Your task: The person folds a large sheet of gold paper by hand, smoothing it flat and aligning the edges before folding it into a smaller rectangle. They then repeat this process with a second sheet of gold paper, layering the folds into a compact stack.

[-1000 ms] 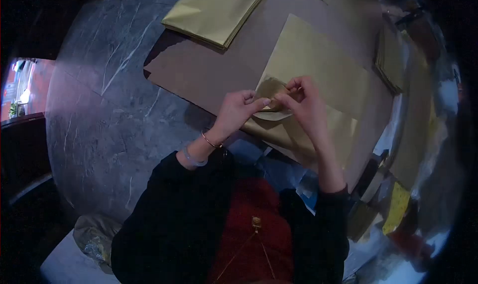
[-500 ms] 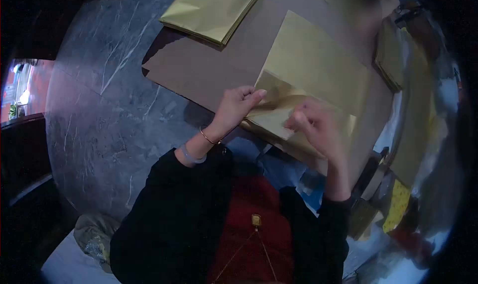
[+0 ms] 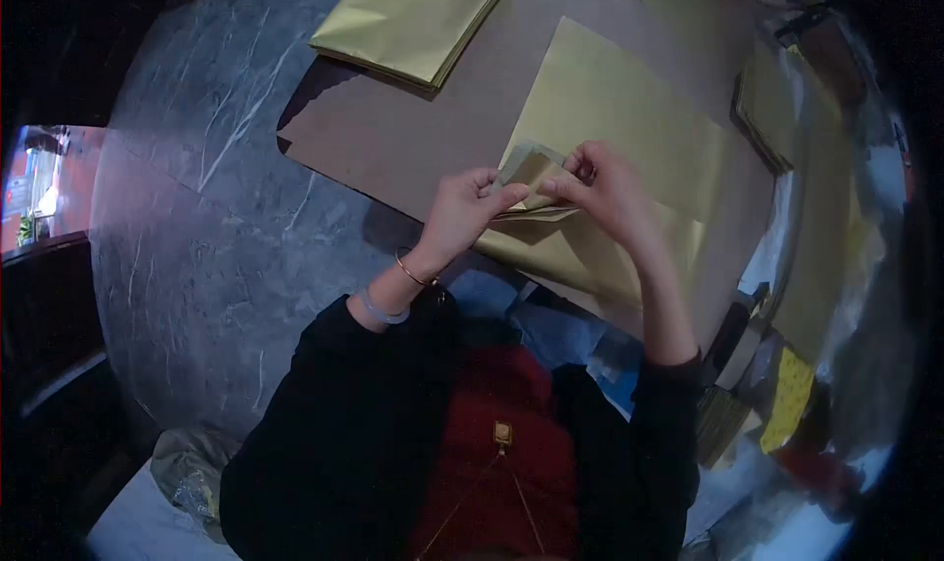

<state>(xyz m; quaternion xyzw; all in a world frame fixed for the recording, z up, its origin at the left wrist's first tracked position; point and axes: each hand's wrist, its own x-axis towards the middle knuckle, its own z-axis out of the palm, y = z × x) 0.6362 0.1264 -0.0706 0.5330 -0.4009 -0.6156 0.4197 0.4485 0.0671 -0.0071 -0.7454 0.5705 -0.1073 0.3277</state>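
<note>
Paper [image 3: 532,172], gold and creased, in the pinch of left fingers [image 3: 508,198] and right fingers [image 3: 564,187]

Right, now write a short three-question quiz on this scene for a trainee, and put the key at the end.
1. True or false: the left hand and the right hand both hold the folded gold paper.
2. Multiple choice: where are the bracelets worn?
a) on the right wrist
b) on the left wrist
c) on both wrists
3. Short answer: which is nearer the person's body, the folded gold paper or the gold stack at the picture's upper left?

Key:
1. True.
2. b.
3. The folded gold paper.
</note>
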